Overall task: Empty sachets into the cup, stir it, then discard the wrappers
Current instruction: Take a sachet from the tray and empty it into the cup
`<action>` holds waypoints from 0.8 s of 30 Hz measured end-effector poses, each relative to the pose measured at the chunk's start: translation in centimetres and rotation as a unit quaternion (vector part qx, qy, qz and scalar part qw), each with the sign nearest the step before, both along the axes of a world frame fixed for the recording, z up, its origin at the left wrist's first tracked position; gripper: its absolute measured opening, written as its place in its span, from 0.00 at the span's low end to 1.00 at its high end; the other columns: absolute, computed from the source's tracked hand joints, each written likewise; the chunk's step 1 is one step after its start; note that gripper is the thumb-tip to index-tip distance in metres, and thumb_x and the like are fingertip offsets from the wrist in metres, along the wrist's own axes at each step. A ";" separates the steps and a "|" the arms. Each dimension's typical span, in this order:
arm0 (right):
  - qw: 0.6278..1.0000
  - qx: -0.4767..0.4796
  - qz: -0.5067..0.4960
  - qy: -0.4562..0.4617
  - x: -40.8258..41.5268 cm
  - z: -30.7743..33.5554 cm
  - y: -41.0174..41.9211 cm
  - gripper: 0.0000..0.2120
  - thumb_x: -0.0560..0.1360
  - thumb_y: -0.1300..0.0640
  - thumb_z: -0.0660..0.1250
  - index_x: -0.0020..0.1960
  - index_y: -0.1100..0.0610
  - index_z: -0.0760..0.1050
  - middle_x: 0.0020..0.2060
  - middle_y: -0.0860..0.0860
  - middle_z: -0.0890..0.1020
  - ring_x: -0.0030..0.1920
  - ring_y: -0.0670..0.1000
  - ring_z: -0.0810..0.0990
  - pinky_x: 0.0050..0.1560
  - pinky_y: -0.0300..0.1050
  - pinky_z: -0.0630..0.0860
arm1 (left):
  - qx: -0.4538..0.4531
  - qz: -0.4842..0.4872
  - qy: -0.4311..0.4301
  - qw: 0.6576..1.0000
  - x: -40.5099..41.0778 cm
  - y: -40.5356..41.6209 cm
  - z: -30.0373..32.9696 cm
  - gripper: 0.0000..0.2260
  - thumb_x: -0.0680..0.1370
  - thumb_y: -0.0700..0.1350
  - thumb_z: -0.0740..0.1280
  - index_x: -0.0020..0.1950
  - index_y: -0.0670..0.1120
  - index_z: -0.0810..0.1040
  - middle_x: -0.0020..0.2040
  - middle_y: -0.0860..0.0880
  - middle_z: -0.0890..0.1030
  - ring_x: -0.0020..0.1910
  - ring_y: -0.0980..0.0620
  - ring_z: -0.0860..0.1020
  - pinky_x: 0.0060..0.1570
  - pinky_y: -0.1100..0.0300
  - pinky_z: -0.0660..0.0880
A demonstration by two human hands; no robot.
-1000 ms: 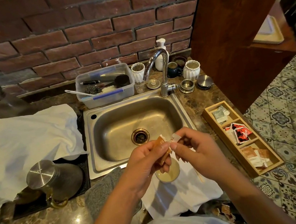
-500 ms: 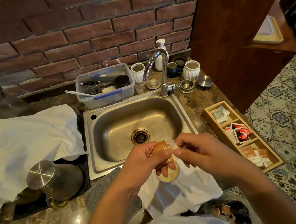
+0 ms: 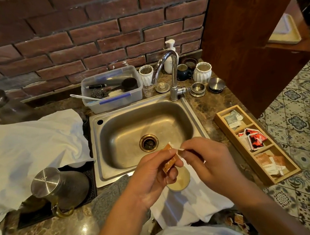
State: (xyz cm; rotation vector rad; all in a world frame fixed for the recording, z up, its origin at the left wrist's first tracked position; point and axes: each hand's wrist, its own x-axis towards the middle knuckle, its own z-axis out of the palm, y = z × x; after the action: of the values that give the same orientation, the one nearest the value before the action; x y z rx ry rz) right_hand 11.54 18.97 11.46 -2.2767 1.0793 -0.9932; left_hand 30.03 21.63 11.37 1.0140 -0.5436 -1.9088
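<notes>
While your left hand pinches an orange sachet above the cup, your right hand grips its torn white corner, pulling it open. Pale liquid already fills the cup, which stands on a white cloth before the sink. Pouring this sachet, stirring and discarding wrappers appear still to come. More sachets wait in the wooden tray.

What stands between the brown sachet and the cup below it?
Only the left hand's own fingers, curled under the brown sachet, partly cover the cup. The right hand pinches the torn strip aside.
</notes>
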 end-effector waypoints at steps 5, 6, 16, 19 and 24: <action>0.982 0.174 0.031 -0.067 -0.6 0.5 -0.2 0.08 0.81 0.48 0.64 0.52 0.51 0.79 0.37 0.45 0.83 0.39 0.50 0.83 0.38 0.48 0.79 | -0.059 -0.074 -0.102 0.990 1.1 0.0 0.7 0.13 0.78 0.49 0.73 0.53 0.40 0.83 0.40 0.41 0.85 0.28 0.52 0.76 0.28 0.63 0.70; 0.980 0.180 0.035 -0.076 -0.7 0.6 -0.1 0.09 0.81 0.48 0.65 0.51 0.52 0.80 0.37 0.46 0.83 0.38 0.51 0.83 0.38 0.50 0.80 | -0.067 -0.084 -0.115 0.988 1.2 -0.1 0.9 0.12 0.78 0.49 0.73 0.52 0.40 0.84 0.41 0.40 0.85 0.28 0.51 0.77 0.28 0.63 0.71; 0.943 0.293 0.153 -0.037 -1.5 1.7 -1.2 0.08 0.83 0.53 0.64 0.48 0.54 0.78 0.34 0.48 0.80 0.35 0.46 0.79 0.37 0.43 0.75 | -0.084 -0.114 -0.090 0.986 1.2 -0.4 1.2 0.05 0.76 0.46 0.73 0.44 0.45 0.86 0.36 0.43 0.84 0.27 0.54 0.75 0.25 0.66 0.68; 0.952 0.262 0.141 -0.069 -0.9 1.5 -1.2 0.06 0.83 0.57 0.65 0.50 0.56 0.79 0.36 0.48 0.81 0.36 0.49 0.80 0.38 0.43 0.75 | -0.053 -0.098 -0.034 0.993 1.3 -0.3 0.7 0.06 0.77 0.43 0.71 0.43 0.45 0.86 0.35 0.44 0.83 0.25 0.55 0.75 0.23 0.66 0.68; 0.990 0.110 0.019 -0.087 1.1 0.1 -0.5 0.09 0.81 0.55 0.62 0.49 0.56 0.80 0.38 0.42 0.80 0.39 0.47 0.79 0.39 0.41 0.75 | -0.005 -0.034 0.044 0.998 0.8 -0.8 0.0 0.05 0.73 0.43 0.74 0.40 0.42 0.84 0.35 0.43 0.82 0.24 0.55 0.75 0.22 0.65 0.67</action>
State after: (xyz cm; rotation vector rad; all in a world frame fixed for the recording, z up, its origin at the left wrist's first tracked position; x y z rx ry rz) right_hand 12.61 18.44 11.58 -1.9890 1.0136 -0.9848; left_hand 30.86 20.79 11.36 0.9105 -0.5415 -1.9999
